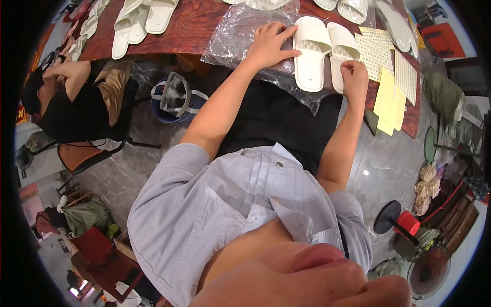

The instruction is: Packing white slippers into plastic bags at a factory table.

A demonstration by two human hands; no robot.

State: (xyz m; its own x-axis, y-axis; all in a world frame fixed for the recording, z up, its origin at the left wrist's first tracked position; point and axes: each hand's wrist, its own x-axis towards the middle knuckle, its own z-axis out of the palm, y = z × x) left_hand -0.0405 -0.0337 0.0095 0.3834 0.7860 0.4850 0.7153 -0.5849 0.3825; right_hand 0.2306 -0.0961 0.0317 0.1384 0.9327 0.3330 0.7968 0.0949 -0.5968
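Side by side at the table's near edge lie two cream slippers, toes pointing away from me. The left slipper (310, 69) has a small printed label on its heel. My left hand (270, 46) rests on clear plastic wrap (228, 42) with fingers spread, its thumb and fingertips against that slipper's left edge. Over the heel of the right slipper (342, 48) is my right hand (355, 77), fingers curled into a pinch. Whatever those fingertips hold, if anything, is too small or hidden to make out. Sheets of small labels (376, 56) lie just right of the slippers.
Yellow paper strips (391, 102) hang over the edge of the reddish wooden table (192, 30). More cream slippers (137, 25) lie at the far left. Another person (76, 102) sits left of me. A blue bucket (169, 105) stands on the floor, and a fan (429, 268) is at lower right.
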